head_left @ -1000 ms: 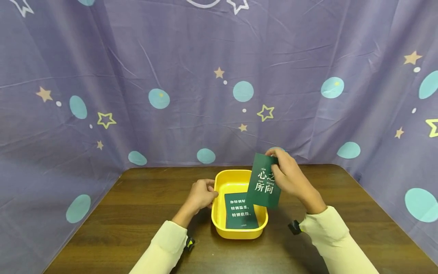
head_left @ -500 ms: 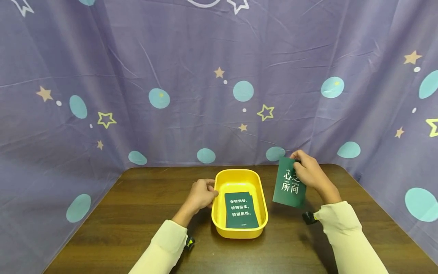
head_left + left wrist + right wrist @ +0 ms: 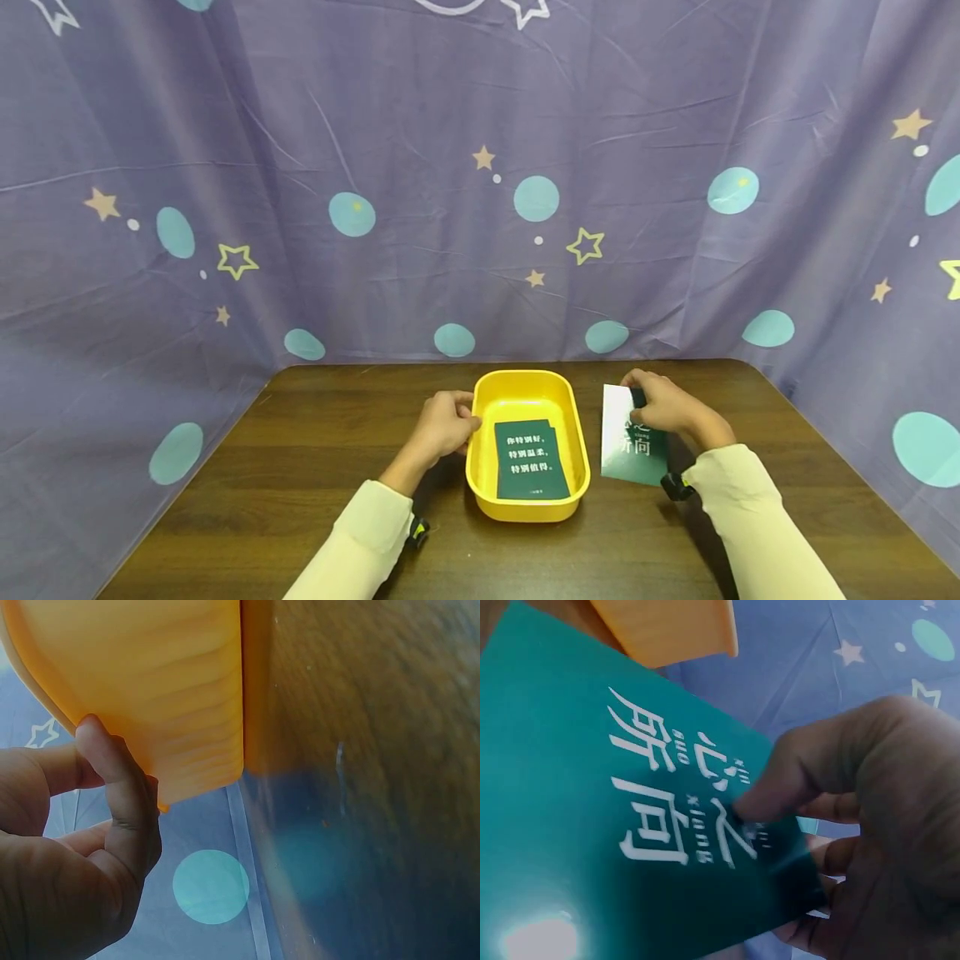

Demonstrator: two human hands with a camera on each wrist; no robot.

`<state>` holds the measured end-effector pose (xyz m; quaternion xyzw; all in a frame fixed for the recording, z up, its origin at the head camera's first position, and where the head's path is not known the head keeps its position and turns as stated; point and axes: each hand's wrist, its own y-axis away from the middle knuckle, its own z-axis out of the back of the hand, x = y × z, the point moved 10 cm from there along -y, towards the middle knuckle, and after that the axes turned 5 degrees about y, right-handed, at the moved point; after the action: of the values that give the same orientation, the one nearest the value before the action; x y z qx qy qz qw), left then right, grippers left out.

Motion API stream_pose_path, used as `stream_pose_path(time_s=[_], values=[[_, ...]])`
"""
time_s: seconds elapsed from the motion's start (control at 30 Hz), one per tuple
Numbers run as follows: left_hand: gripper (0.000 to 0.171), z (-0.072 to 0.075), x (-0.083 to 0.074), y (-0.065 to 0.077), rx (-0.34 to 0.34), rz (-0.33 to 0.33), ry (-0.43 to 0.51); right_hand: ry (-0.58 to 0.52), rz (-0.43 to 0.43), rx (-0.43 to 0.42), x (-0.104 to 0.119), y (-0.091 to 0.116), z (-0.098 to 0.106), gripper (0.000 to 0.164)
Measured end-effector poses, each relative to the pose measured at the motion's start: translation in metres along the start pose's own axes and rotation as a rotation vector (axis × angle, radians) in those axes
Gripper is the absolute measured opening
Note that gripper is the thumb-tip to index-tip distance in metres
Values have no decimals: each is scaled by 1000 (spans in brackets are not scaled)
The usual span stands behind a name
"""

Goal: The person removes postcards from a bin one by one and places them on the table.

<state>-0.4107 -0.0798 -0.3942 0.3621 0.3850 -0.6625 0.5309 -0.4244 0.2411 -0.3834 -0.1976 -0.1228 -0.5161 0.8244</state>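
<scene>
Lower right: green card (image 3: 632, 465) pinched by fingers of right hand (image 3: 669, 406); lower centre: yellow tray (image 3: 528, 510) gripped by left hand (image 3: 441, 423).

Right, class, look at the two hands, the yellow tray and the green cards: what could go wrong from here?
Slipping: the right hand pinches the green card near one corner, so it might swing or slip.

Shifting: the left hand holds the side of the yellow tray; a tug could slide it, and perhaps the loose stack of cards inside.

Misreading: glare whitens part of the held card in the head view, possibly hiding characters.
</scene>
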Motion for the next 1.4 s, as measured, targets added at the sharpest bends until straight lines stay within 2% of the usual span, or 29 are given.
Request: stream_pose_path(time_s=[0.1, 0.3, 0.43, 0.6, 0.67, 0.77, 0.9, 1.03, 1.17, 1.3, 1.4], values=[[47, 0, 0, -1, -1, 2, 6, 35, -1, 33, -2, 0, -5, 49], [47, -1, 0, 0, 5, 9, 4, 88, -76, 119, -16, 3, -16, 57], [47, -1, 0, 1, 7, 14, 2, 85, -109, 171, -20, 6, -23, 57], [47, -2, 1, 2, 10, 20, 5, 90, -125, 194, -21, 10, -29, 54], [46, -2, 1, 2, 11, 20, 6, 126, -118, 186, -19, 11, -29, 54], [46, -2, 1, 3, 11, 18, 12, 208, -99, 137, -12, 8, -24, 58], [46, -2, 1, 3, 8, 14, 15, 289, -56, 1, 9, 2, -10, 66], [46, -1, 1, 2, 7, 14, 9, 259, -2, -127, 35, -6, 1, 61], [46, 0, 1, 1, 0, 9, -2, 208, 71, -217, 61, -13, 6, 56], [46, 0, 1, 0, -2, 10, 0, 207, 137, -291, 84, -17, 4, 55], [47, 0, 1, 1, 5, 6, 5, 236, 179, -304, 101, -20, -6, 55]])
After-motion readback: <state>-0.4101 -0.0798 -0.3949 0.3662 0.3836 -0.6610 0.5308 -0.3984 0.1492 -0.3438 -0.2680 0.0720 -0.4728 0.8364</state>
